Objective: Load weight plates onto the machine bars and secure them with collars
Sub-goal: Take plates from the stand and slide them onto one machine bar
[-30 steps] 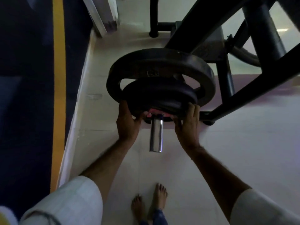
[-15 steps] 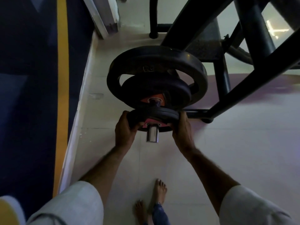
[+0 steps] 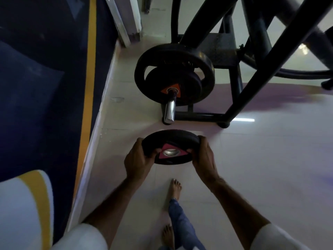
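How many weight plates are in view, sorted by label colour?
Orange label: 1, the medium plate on the bar
Pink label: 1, the small plate held by left hand and right hand
No label showing: 1, the large plate
Total: 3

Slid the small pink-labelled plate (image 3: 173,141) off the chrome bar (image 3: 170,112) with left hand (image 3: 137,159) and right hand (image 3: 203,156), now gripping it clear of the tip, baring the orange-labelled plate (image 3: 173,82).
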`<state>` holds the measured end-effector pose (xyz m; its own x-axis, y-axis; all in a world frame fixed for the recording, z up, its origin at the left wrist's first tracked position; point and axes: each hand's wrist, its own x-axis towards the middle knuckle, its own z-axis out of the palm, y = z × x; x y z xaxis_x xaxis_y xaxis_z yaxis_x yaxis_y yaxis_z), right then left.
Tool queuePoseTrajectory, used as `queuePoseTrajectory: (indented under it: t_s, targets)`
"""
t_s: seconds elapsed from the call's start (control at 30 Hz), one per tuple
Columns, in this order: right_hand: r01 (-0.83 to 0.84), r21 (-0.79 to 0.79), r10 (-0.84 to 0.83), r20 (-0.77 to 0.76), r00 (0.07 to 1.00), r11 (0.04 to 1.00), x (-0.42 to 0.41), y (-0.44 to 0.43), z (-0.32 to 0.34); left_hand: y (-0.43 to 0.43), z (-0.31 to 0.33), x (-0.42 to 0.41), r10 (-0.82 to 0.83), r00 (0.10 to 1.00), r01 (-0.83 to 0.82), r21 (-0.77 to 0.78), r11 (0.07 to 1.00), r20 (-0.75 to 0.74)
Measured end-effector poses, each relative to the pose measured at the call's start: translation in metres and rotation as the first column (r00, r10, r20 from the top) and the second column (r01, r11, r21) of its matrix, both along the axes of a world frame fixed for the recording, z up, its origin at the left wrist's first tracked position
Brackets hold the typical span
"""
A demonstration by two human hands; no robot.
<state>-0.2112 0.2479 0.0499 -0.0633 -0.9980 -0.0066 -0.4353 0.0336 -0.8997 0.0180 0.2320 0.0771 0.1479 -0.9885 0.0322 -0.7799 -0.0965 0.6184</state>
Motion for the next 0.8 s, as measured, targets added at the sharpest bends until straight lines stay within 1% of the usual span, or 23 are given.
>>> queuePoseTrajectory:
  t_s: [0.07, 0.2, 0.27, 0.37, 0.5, 0.63, 0.7, 0.8]
  targets:
    - [0.026, -0.068, -0.023, 0.038, 0.999, 0.997, -0.009, 0.022, 0.043, 0.02, 0.041, -0.011, -0.018, 1.0, 0.018, -0.045, 0.999, -0.002]
    - [0.115, -0.308, -0.109, 0.036, 0.993, 0.945, -0.044, 0.059, 0.137, 0.049, 0.131, -0.051, -0.063, 0.998, 0.057, -0.24, 0.969, -0.02]
    - [0.184, -0.406, -0.184, 0.042, 0.982, 0.895, -0.064, 0.072, 0.18, 0.056, 0.167, -0.076, -0.117, 0.992, 0.096, -0.334, 0.938, -0.042]
    - [0.282, -0.551, -0.285, 0.082, 0.955, 0.785, -0.101, 0.093, 0.242, 0.065, 0.22, -0.121, -0.193, 0.98, 0.146, -0.477, 0.867, -0.051]
    - [0.379, -0.674, -0.4, 0.134, 0.907, 0.634, -0.157, 0.111, 0.303, 0.077, 0.29, -0.184, -0.259, 0.964, 0.169, -0.616, 0.77, -0.059]
    - [0.401, -0.771, -0.447, 0.171, 0.878, 0.494, -0.229, 0.12, 0.352, 0.083, 0.345, -0.258, -0.345, 0.931, 0.18, -0.673, 0.717, -0.118]
    - [0.391, -0.803, -0.451, 0.174, 0.875, 0.45, -0.271, 0.124, 0.376, 0.084, 0.368, -0.299, -0.388, 0.907, 0.177, -0.69, 0.702, -0.163]
    - [0.389, -0.818, -0.458, 0.177, 0.871, 0.424, -0.325, 0.126, 0.405, 0.083, 0.393, -0.355, -0.427, 0.883, 0.168, -0.72, 0.673, -0.193]
